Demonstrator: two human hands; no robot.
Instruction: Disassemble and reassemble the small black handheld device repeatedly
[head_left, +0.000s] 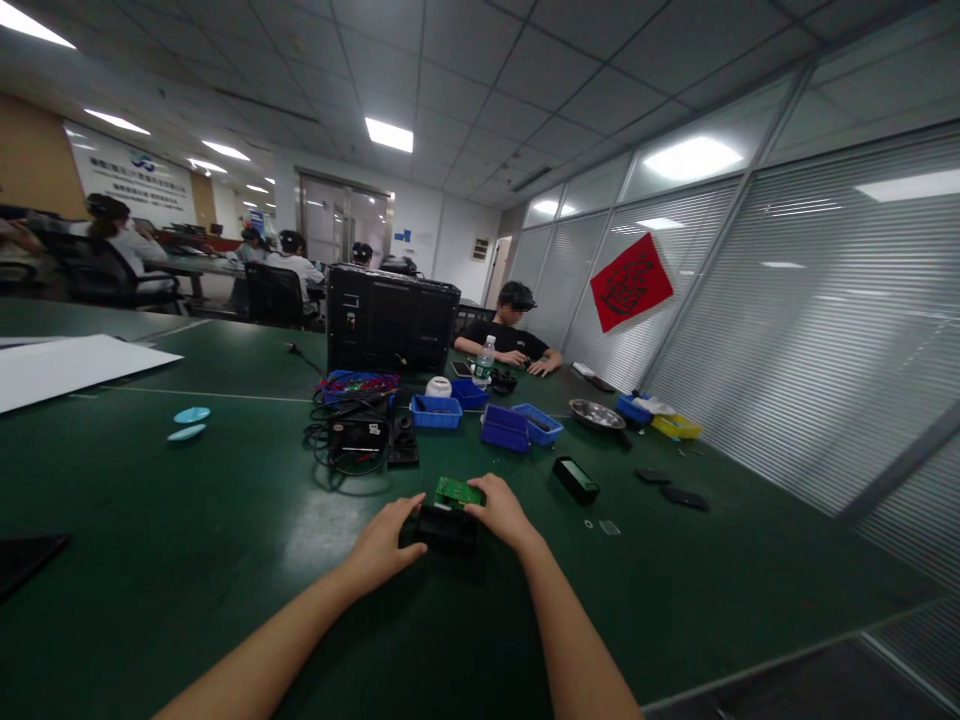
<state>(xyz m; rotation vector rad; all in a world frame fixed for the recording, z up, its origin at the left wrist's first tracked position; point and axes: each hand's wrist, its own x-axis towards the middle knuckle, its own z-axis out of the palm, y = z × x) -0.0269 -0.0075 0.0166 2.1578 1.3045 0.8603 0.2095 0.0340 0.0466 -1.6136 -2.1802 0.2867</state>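
A small black box-shaped device (pixel 448 527) lies on the green table (pixel 187 560) right in front of me. My left hand (pixel 384 545) grips its left end with curled fingers. My right hand (pixel 501 510) is closed over its right end and pinches a green circuit board (pixel 456 491) that sits at the box's top edge. Whether the board is inside the box or resting on it is not visible.
Beyond my hands lie a tangle of black cables with a small unit (pixel 352 437), several blue bins (pixel 436 411), a black case (pixel 576 479), a metal dish (pixel 597 414) and a big black housing (pixel 390 318). A person (pixel 510 335) sits across. White sheet (pixel 67 368) at left.
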